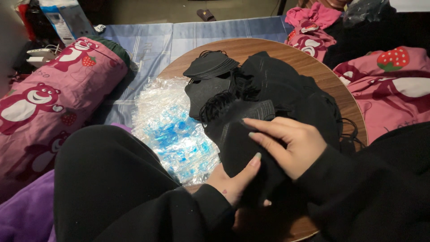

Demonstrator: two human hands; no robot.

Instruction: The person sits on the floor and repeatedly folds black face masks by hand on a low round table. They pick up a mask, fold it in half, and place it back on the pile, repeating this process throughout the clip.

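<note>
Round wooden table (309,67) as landmark. On it — a heap of black face masks (273,94). At its near edge, left hand (233,179) and right hand (291,143) both grip one black mask (244,148). Clear plastic wrappers (172,125) cover its left side — pink bolster (49,103) further left.

Black face mask (244,148): flat, soft fabric, held at the near edge of the round wooden tabletop (313,67), pinched between both hands. It overlaps a loose heap of identical black masks (286,89) just behind.
</note>
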